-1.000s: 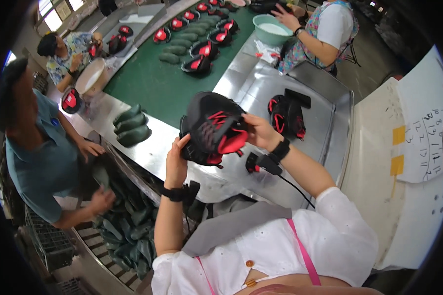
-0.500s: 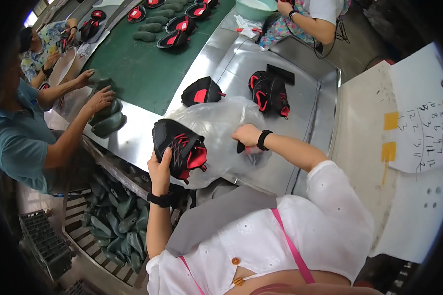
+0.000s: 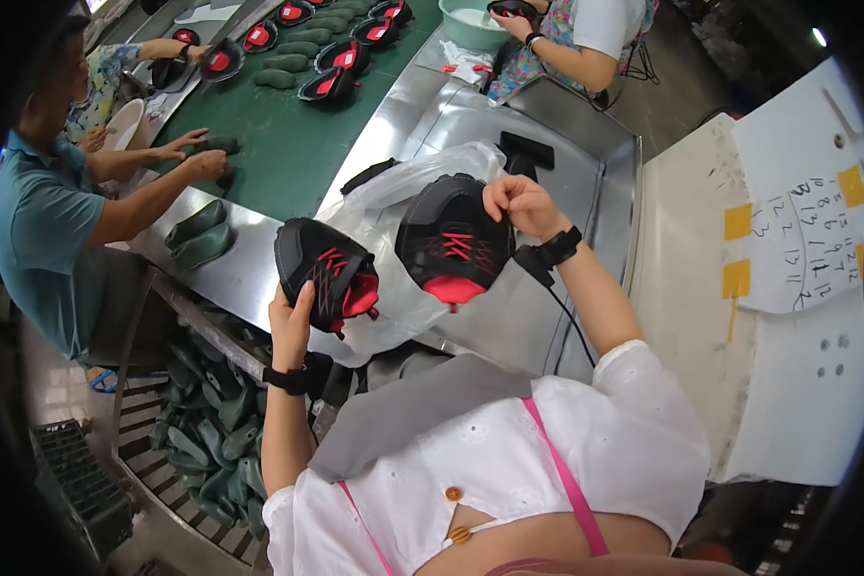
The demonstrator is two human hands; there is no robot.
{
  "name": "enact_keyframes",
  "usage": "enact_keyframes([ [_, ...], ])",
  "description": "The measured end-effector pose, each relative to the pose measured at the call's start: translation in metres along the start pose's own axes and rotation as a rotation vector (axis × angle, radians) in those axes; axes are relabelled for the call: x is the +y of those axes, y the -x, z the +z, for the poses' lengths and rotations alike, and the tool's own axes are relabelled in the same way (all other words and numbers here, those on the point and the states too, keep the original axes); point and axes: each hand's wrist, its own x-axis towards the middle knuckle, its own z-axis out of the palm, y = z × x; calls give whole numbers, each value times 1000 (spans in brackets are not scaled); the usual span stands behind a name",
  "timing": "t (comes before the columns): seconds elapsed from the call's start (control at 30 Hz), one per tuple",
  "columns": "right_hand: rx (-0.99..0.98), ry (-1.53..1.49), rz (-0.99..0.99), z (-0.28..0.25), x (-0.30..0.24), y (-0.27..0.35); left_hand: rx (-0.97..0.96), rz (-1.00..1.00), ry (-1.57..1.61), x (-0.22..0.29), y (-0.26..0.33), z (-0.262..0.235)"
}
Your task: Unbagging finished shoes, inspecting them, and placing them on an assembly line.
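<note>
My left hand [image 3: 290, 322] grips a black shoe upper [image 3: 319, 269] with red laces and red lining, its heel end toward me. Beside it is a second black shoe upper [image 3: 451, 245] with red stitching, its red tongue pointing at me. My right hand [image 3: 528, 206] pinches this one by its right edge near the toe. Both uppers are over a clear plastic bag [image 3: 382, 226] on the metal worktop. Behind the bag, another dark upper [image 3: 368, 177] is partly covered.
A black block [image 3: 528, 149] stands on the metal worktop [image 3: 571, 192]. At left, a co-worker in blue [image 3: 62, 240] handles green shoe lasts on the green belt [image 3: 259, 130]. Other people work farther back. Below left, a crate holds many lasts [image 3: 211, 422]. Papered white board [image 3: 739, 384] at right.
My right hand has left the plastic bag and now holds a shoe upper. The uppers by the black block are gone from there. My left hand's upper has shifted slightly left.
</note>
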Motion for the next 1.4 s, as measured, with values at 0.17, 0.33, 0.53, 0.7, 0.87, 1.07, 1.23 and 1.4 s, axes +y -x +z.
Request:
enact_keyframes([
  [0.17,169,-261,-33,10,-5,-1,-53,30,-63,27,-5,1],
  [0.33,1120,-465,-339,-63,57,-12,-74,-7,119,48,-14,-23],
  [0.53,867,1109,41,-90,166,-5,-138,-31,49,24,-7,-25],
  [0.7,913,427,247,-77,146,10,286,83,681,48,-61,-47],
  [0.87,420,1143,587,18,99,13,511,-47,268,-26,-149,-103],
  [1.07,248,1343,449,45,100,49,512,-146,444,-32,-290,-115],
  [1.23,142,1309,453,69,85,47,980,-62,47,52,-354,-183],
  [1.4,-51,1433,697,75,93,29,-15,17,-437,-1,-267,-109],
])
